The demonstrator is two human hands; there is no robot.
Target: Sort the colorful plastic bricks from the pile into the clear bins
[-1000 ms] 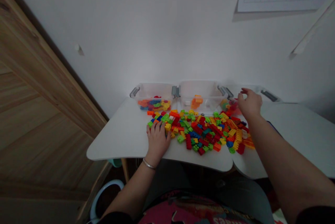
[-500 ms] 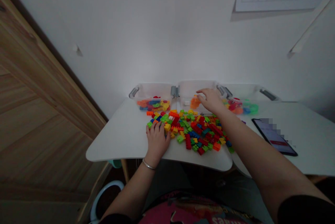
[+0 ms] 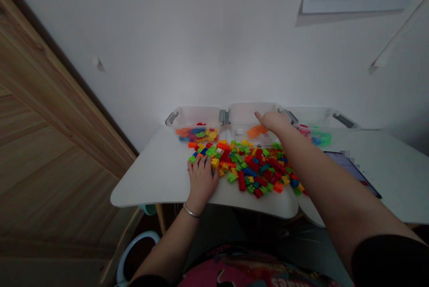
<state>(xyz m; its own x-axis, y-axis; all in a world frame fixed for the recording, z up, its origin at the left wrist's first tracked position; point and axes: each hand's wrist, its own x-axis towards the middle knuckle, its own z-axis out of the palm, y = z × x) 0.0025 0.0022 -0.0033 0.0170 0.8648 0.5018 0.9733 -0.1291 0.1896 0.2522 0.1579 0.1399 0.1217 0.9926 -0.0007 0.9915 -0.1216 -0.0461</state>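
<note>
My left hand point(image 3: 202, 176) lies flat with fingers spread on the left edge of a heap of coloured building bricks point(image 3: 250, 171), next to a yellow brick point(image 3: 215, 163). Above the middle clear plastic box point(image 3: 239, 114) is my right hand point(image 3: 275, 121). A finger of it points left, and nothing shows in its grasp; its other fingers are partly hidden. Through the box wall, just under this hand, an orange piece point(image 3: 256, 132) shows, with a small white piece point(image 3: 239, 131) left of it.
A left clear box point(image 3: 197, 111) and a right clear box point(image 3: 313, 112) hold mixed coloured pieces. A tablet point(image 3: 351, 173) lies on the white table point(image 3: 147, 175), partly behind my right forearm. The wall stands close behind the boxes.
My right hand has shifted right over the middle box, and its forearm covers more of the tablet. The orange piece appears flatter and farther right. My left hand has barely moved.
</note>
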